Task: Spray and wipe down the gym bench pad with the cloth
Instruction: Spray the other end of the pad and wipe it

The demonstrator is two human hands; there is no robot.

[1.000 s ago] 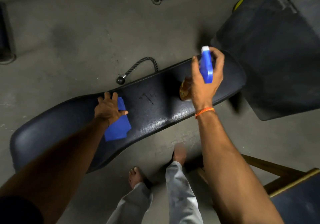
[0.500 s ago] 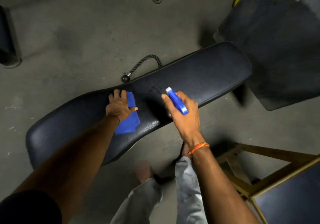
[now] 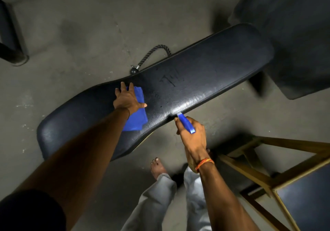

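A long black bench pad (image 3: pixel 205 73) runs diagonally across the view, with small droplets and a wet sheen near its near edge. My left hand (image 3: pixel 127 99) presses flat on a folded blue cloth (image 3: pixel 136 118) at the pad's middle. My right hand (image 3: pixel 192 138) grips a spray bottle with a blue trigger head (image 3: pixel 185 123). Its nozzle points at the pad's near edge, just short of the pad. The bottle's body is mostly hidden under my hand.
A black rope handle (image 3: pixel 151 55) with a ball end lies on the concrete floor behind the pad. A dark padded block (image 3: pixel 294 34) stands at the right. A wooden-framed stool (image 3: pixel 285 173) is at lower right. My bare foot (image 3: pixel 158 167) is below the pad.
My right hand brought the spray bottle down from the pad's right part to its near edge, close to me. My left hand stayed pressed on the cloth.
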